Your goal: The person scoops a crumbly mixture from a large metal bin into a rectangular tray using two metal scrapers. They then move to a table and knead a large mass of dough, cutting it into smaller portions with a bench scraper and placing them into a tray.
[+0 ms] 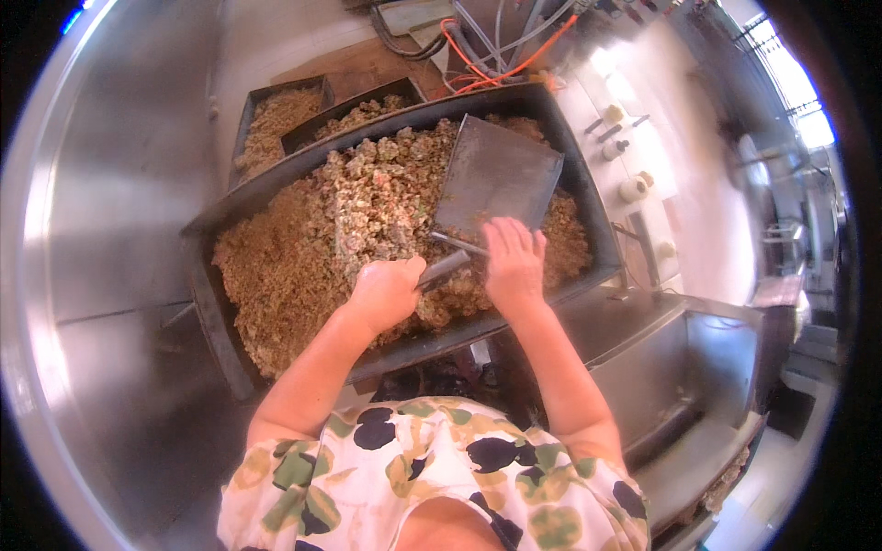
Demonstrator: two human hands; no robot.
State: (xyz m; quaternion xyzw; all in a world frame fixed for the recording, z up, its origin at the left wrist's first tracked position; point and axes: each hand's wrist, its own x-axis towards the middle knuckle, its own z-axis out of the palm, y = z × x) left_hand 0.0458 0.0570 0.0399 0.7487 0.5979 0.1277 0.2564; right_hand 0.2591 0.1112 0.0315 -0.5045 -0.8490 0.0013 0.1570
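A large dark metal trough (213,323) in front of me holds a heap of crumbly brown material (276,266), with paler, coarser lumps (377,188) in the middle. My left hand (386,292) is closed round a thick grey handle (447,268). Just beyond it, a flat grey metal scoop (501,174) lies tilted over the right part of the heap; whether the handle joins it is hard to see. My right hand (514,266) is at the scoop's near edge, its fingers stretched out and slightly blurred. A thin metal rod (459,243) runs between the hands.
Two smaller dark bins (246,129) of similar material stand behind the trough. Orange and grey cables (496,73) hang at the back. To the right are small bottles (632,189) on a pale ledge and a metal basin (643,386). A metal surface (129,230) fills the left.
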